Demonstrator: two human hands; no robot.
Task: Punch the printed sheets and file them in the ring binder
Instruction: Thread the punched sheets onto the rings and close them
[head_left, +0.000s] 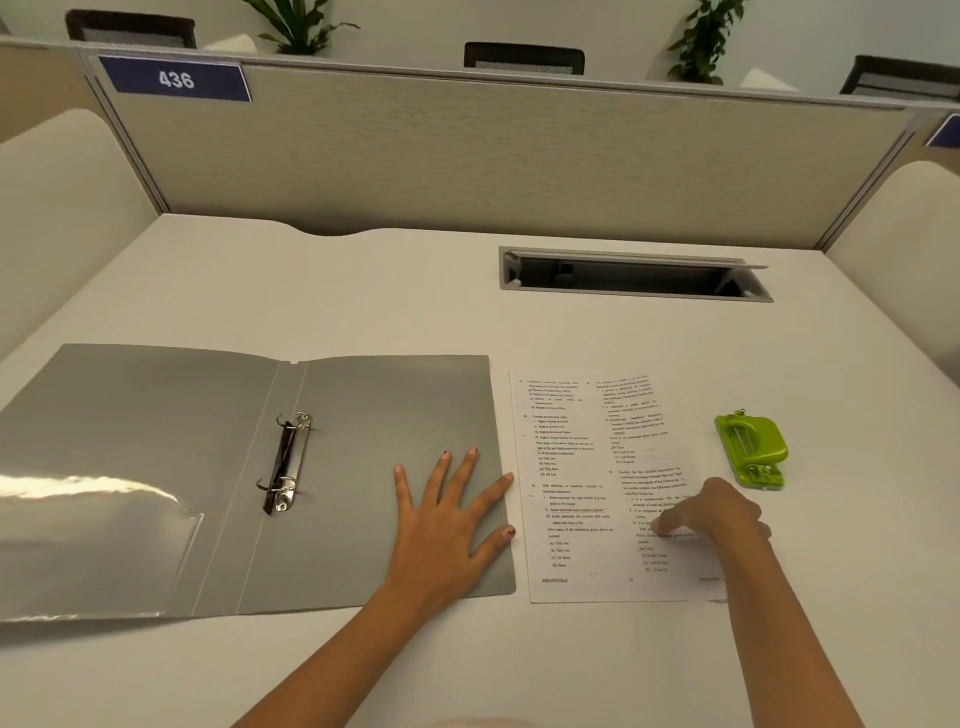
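Note:
A grey ring binder (156, 457) lies open flat on the white desk, its two metal rings (284, 462) standing at the spine. My left hand (449, 525) rests flat with fingers spread on the binder's right cover. Right of the binder lies a printed sheet (576, 467) with two columns of text. My right hand (719, 512) presses down on the sheet's lower right part with fingertips bent, holding nothing. A green hole punch (752, 449) sits on the desk just right of the sheet, apart from both hands.
A clear plastic pocket (88, 540) covers the binder's left inside cover. An open cable tray slot (634, 275) is set into the desk (363, 291) behind the sheet. A grey partition (493, 150) with a "436" label closes the far edge; cream side panels flank the desk.

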